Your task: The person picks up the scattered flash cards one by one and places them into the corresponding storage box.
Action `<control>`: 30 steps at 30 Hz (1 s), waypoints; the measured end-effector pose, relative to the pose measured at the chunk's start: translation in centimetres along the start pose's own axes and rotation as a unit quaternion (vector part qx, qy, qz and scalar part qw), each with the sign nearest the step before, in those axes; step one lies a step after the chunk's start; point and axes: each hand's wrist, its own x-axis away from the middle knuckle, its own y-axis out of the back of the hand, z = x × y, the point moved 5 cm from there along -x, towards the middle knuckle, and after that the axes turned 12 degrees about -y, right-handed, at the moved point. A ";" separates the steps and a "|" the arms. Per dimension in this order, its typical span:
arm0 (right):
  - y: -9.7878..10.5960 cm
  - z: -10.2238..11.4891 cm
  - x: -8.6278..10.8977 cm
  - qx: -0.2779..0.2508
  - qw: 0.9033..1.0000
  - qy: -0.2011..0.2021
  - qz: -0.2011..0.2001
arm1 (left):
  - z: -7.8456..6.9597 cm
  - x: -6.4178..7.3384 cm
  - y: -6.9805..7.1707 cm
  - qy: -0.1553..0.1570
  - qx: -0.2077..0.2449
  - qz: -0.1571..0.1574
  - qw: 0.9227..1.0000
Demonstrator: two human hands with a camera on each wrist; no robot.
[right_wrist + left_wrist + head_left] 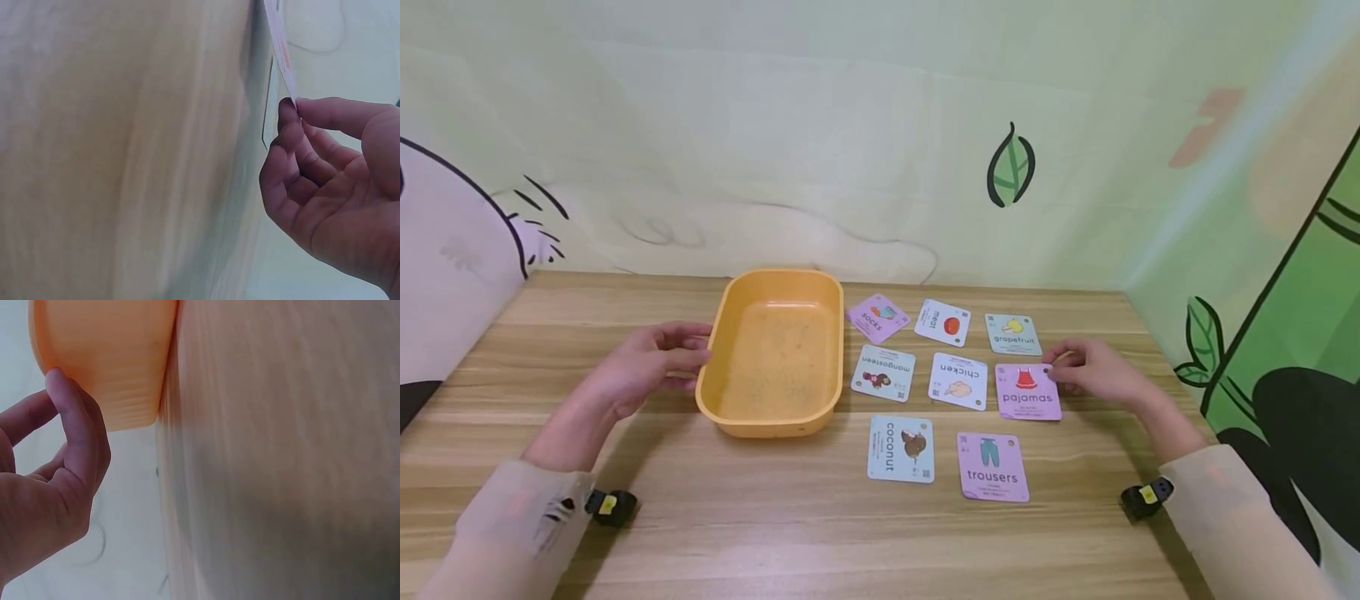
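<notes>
In the head view a yellow plastic tray (771,421) stands on the wooden table. My left hand (651,367) is at its left side, with loosely bent fingertips against the outer rim; the left wrist view shows a fingertip (57,384) touching the tray wall (119,362). On the right, my right hand (1093,371) pinches the right edge of the purple pajamas card (1028,404) between thumb and finger. Seen edge-on in the right wrist view, that card (282,56) is lifted off the table at the pinched edge.
Right of the tray lie cards: socks (878,318), meat (943,322), grapefruit (1012,334), mangosteen (883,373), chicken (958,382), coconut (901,449) and trousers (992,467). A printed cloth backdrop (880,167) rises behind the table (820,533).
</notes>
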 end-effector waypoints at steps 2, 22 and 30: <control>0.4 -0.2 -0.1 -0.015 1.000 -0.004 0.004 | -0.1 -0.1 0.0 0.004 -0.002 0.000 1.000; -1.0 4.2 0.2 -0.148 0.989 0.003 -0.016 | 0.4 -0.2 0.0 0.002 -0.001 -0.010 1.000; -3.6 6.9 -0.3 -0.183 0.983 0.005 -0.018 | 0.3 -0.2 0.0 0.004 -0.006 -0.006 1.000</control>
